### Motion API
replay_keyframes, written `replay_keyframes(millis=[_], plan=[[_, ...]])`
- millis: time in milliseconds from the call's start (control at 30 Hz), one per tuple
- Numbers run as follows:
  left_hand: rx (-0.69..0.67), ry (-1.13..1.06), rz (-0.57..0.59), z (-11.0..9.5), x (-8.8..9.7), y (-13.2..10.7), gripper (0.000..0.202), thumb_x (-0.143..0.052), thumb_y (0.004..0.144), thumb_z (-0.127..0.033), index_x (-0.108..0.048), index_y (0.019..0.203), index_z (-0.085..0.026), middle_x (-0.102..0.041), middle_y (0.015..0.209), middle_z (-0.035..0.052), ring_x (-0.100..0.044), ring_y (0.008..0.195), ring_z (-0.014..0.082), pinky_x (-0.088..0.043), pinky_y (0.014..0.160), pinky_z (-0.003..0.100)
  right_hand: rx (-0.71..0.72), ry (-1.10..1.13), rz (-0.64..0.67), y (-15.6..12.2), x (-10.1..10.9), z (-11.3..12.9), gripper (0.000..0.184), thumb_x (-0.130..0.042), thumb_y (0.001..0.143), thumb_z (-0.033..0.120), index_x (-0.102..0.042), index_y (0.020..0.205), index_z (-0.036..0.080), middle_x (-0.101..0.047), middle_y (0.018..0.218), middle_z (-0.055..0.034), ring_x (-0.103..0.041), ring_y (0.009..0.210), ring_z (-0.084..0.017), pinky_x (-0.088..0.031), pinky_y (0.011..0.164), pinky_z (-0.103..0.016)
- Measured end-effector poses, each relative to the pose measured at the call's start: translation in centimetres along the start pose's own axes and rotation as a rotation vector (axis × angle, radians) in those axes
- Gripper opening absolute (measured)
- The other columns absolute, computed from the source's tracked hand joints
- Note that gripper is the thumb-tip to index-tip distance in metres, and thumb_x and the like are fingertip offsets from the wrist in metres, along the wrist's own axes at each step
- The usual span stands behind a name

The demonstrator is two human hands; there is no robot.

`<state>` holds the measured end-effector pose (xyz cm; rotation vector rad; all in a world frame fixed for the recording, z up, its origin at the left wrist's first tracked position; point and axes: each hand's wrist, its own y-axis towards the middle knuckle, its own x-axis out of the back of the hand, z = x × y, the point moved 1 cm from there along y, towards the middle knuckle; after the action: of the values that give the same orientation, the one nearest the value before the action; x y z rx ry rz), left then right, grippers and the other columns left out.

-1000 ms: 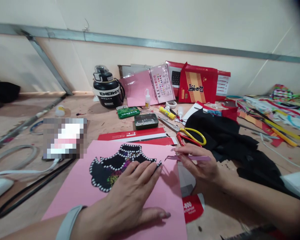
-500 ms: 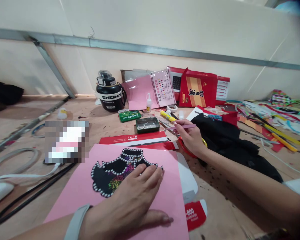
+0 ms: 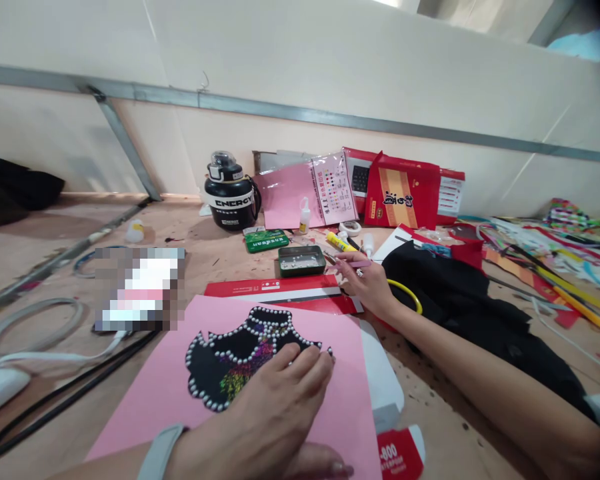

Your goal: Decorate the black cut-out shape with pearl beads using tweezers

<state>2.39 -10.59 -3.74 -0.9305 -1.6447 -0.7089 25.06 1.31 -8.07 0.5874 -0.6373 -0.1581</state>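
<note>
My left hand [image 3: 275, 407] lies flat with fingers stretched on a pink card sheet [image 3: 165, 393], its fingertips on a black cut-out shape [image 3: 230, 363] edged with rows of white pearl beads. My right hand [image 3: 367, 283] is reached out toward the back, pinching pink tweezers [image 3: 351, 264] whose tip points at a small dark green tin [image 3: 301, 260] holding loose pearl beads. The hand rests over yellow-handled scissors [image 3: 405, 293].
A black "ENERGY" bottle [image 3: 231, 195], glue bottle [image 3: 305, 217], green packet [image 3: 267, 240], yellow glue stick [image 3: 340, 241], red and pink packages [image 3: 403, 190] stand at the back. Black cloth [image 3: 460, 293] and coloured paper strips [image 3: 555, 260] lie right. Cables and tape rings [image 3: 30, 320] lie left.
My right hand has moved with the tweezers from beside the black shape up and back to the bead tin. My left hand stays pressed on the card; the view tilted up slightly.
</note>
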Motion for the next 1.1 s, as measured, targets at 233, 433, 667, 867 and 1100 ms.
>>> replay_keyframes(millis=[233,433,667,867,1100], plan=[[-0.036,0.045,0.01,0.2,0.0,0.0,0.079,-0.047,0.083,-0.069,-0.05,0.133,-0.009,-0.057,0.13,0.0142,-0.052,0.111,0.0286,-0.038,0.099,0.041,0.018,0.019,-0.003,0.0,-0.1,-0.2,0.021,-0.053,0.093,0.034,-0.066,0.102,0.021,-0.073,0.097,-0.0063,-0.07,0.088,-0.023,-0.052,0.079,-0.032],[-0.061,0.061,0.008,0.5,-0.3,0.1,0.08,-0.043,0.082,-0.072,-0.051,0.132,-0.009,-0.059,0.127,0.0145,-0.053,0.107,0.0287,-0.04,0.096,0.041,0.003,0.033,0.019,0.0,-0.1,-0.1,0.018,-0.054,0.093,0.033,-0.067,0.097,0.022,-0.073,0.095,-0.0052,-0.07,0.087,-0.022,-0.053,0.077,-0.031],[-0.073,0.075,-0.023,0.9,-1.5,0.0,0.082,-0.04,0.082,-0.074,-0.05,0.132,-0.01,-0.057,0.13,0.0137,-0.051,0.11,0.0288,-0.038,0.097,0.041,0.002,0.014,0.024,0.0,-0.3,0.0,0.018,-0.053,0.093,0.034,-0.067,0.095,0.022,-0.073,0.091,-0.0047,-0.07,0.083,-0.022,-0.053,0.074,-0.031],[-0.048,0.023,-0.043,0.9,-1.3,-0.3,0.084,-0.036,0.083,-0.076,-0.046,0.136,-0.012,-0.056,0.131,0.0122,-0.05,0.111,0.0281,-0.036,0.098,0.041,0.033,0.001,-0.017,-0.1,0.0,0.0,0.018,-0.054,0.093,0.032,-0.065,0.099,0.019,-0.073,0.089,-0.0061,-0.07,0.08,-0.022,-0.052,0.072,-0.03],[-0.043,-0.009,-0.05,1.1,-1.4,-0.4,0.084,-0.033,0.083,-0.076,-0.043,0.138,-0.013,-0.054,0.134,0.012,-0.05,0.112,0.0277,-0.036,0.099,0.041,0.059,-0.022,-0.033,-0.2,0.1,-0.3,0.017,-0.054,0.093,0.03,-0.066,0.097,0.019,-0.072,0.091,-0.0058,-0.069,0.083,-0.021,-0.052,0.076,-0.029]])
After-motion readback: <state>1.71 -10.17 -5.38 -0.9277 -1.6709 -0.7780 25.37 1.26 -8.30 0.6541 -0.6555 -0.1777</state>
